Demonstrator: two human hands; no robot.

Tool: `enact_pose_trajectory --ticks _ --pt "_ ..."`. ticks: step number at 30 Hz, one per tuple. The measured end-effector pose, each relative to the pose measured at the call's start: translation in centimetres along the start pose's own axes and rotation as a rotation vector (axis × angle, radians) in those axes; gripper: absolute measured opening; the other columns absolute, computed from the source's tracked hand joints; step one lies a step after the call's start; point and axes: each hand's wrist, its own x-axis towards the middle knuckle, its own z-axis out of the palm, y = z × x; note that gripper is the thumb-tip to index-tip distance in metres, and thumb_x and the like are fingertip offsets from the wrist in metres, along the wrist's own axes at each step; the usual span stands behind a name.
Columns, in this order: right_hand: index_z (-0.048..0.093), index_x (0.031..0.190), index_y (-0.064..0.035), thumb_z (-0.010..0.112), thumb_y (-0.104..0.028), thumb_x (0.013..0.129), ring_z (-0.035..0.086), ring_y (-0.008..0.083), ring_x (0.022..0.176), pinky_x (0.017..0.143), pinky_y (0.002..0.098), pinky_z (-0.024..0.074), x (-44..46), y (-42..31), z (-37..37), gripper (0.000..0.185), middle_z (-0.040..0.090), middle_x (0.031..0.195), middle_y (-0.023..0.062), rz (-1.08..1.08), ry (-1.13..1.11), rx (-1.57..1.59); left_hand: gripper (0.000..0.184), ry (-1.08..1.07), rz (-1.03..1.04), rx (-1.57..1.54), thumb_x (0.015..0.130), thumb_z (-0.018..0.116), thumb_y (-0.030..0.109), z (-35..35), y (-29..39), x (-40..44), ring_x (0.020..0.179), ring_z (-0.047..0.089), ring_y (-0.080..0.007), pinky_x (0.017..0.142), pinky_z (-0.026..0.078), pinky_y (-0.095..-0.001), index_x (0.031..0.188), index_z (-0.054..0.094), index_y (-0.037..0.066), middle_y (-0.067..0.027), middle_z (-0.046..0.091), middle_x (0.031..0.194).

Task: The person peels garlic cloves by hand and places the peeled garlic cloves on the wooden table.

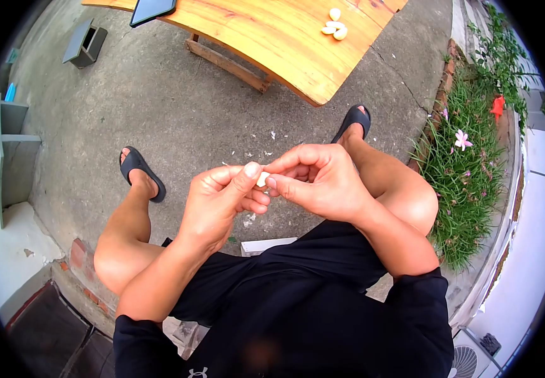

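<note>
Between my two hands, in front of my lap, is a small whitish garlic clove, partly covered by the fingertips. My left hand pinches it between thumb and fingers from the left side. From the right, my right hand has its thumb and index finger closed on the same clove. Several pale peeled garlic cloves lie grouped near the right end of the wooden table, well beyond my hands.
A dark tablet-like device lies at the table's left edge. White flakes are scattered on the concrete floor. A grey box-like object stands at the upper left. A grassy flower bed runs along the right.
</note>
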Motion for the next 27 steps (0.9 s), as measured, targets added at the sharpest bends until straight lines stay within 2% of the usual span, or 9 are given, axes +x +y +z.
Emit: enact_pose_trajectory --ticks 2,5,14,17,20,23,27 --pt "0.071 0.107 0.0066 0.072 -0.001 0.093 0.072 0.0126 0.087 0.078 0.0254 0.0593 0.1 0.2 -0.1 0.016 0.075 0.095 0.0117 -0.019 -0.002 0.083 0.023 -0.032 0.040 -0.022 0.097 0.070 0.014 0.3 0.4 -0.2 0.078 0.070 -0.0153 0.069 0.060 -0.0268 0.111 0.072 -0.004 -0.0143 0.074 0.094" --pt "0.075 0.096 0.0037 0.074 -0.008 0.091 0.068 0.0072 0.075 0.064 0.0227 0.0559 0.1 0.1 -0.2 0.013 0.075 0.083 0.0072 -0.005 0.049 0.023 0.025 -0.072 0.047 0.008 0.095 0.070 0.007 0.1 0.4 -0.3 0.083 0.071 -0.0161 0.072 0.060 -0.0276 0.117 0.071 -0.005 -0.0153 0.074 0.098" --pt "0.075 0.092 0.0014 0.078 -0.011 0.086 0.069 0.0073 0.075 0.065 0.0234 0.0568 -0.3 -0.7 -0.3 0.014 0.075 0.080 0.0072 0.020 0.078 -0.178 0.026 -0.086 -0.022 0.097 0.096 0.067 0.003 0.0 0.6 -0.6 0.082 0.072 -0.0162 0.072 0.061 -0.0283 0.120 0.070 -0.003 -0.0130 0.074 0.098" --pt "0.075 0.092 0.0012 0.078 -0.010 0.086 0.069 0.0075 0.075 0.066 0.0235 0.0571 -0.4 -1.4 -0.2 0.013 0.075 0.080 0.0073 -0.170 0.102 -0.347 0.025 -0.062 -0.004 0.054 0.096 0.068 0.004 0.1 0.6 -0.6 0.082 0.072 -0.0162 0.072 0.061 -0.0279 0.120 0.070 -0.003 -0.0133 0.074 0.098" --pt "0.076 0.092 0.0010 0.077 -0.010 0.086 0.069 0.0072 0.074 0.066 0.0232 0.0570 -0.3 -0.8 -0.2 0.013 0.075 0.079 0.0071 -0.132 0.091 -0.263 0.025 -0.069 0.013 0.077 0.095 0.069 0.004 -0.1 0.4 -0.6 0.083 0.072 -0.0162 0.072 0.062 -0.0276 0.119 0.070 -0.003 -0.0135 0.074 0.098" --pt "0.076 0.092 0.0008 0.077 -0.010 0.086 0.069 0.0070 0.074 0.066 0.0230 0.0569 -0.4 -0.9 -0.3 0.012 0.075 0.079 0.0069 -0.038 0.077 -0.209 0.027 -0.058 -0.015 0.065 0.093 0.072 0.004 0.0 0.6 -0.6 0.083 0.072 -0.0160 0.073 0.061 -0.0270 0.117 0.070 -0.007 -0.0152 0.074 0.102" --pt "0.076 0.091 0.0008 0.078 -0.010 0.086 0.068 0.0061 0.073 0.065 0.0225 0.0563 -0.4 -0.8 -0.2 0.012 0.074 0.079 0.0063 -0.056 0.079 -0.217 0.027 -0.062 -0.019 0.059 0.093 0.073 0.005 0.0 0.6 -0.7 0.084 0.072 -0.0158 0.073 0.061 -0.0272 0.117 0.070 -0.007 -0.0151 0.074 0.102"
